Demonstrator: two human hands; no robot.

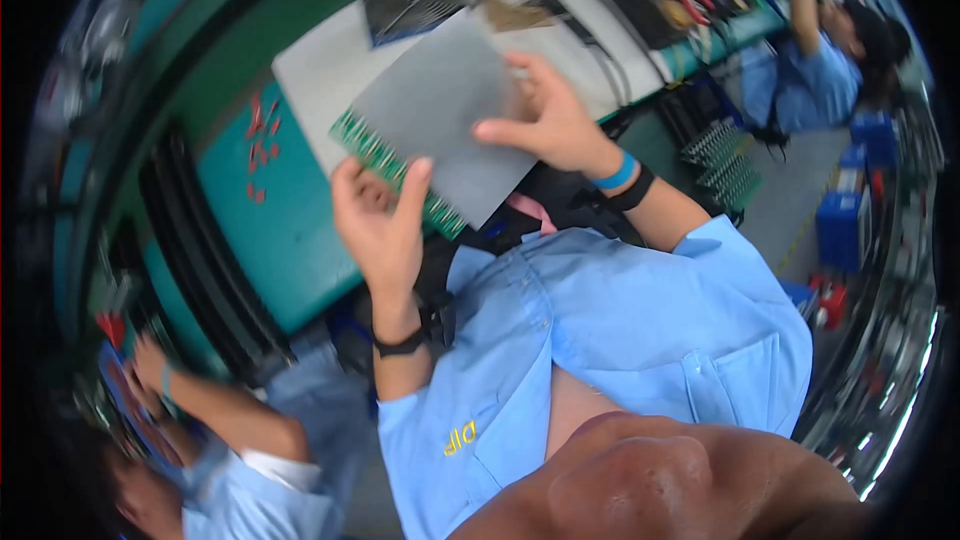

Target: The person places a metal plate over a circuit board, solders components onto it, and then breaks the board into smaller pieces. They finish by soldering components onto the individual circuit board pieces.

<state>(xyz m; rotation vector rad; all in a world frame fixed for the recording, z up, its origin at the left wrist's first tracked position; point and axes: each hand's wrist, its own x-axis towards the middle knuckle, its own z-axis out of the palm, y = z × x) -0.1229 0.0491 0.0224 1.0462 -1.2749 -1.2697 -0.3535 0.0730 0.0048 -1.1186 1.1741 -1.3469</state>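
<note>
Green circuit board (365,145), rough-textured, shows as a strip gripped in the curled left fingers (346,185); a smooth, flat grey sheet (430,90) reaches from it to the spread right fingers (540,74), which touch it; whether they grip, I cannot tell.

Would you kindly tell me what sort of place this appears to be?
Probably an electronics workshop: a green circuit board in the left hand, what look like more boards to the right, and co-workers in light blue.
</note>
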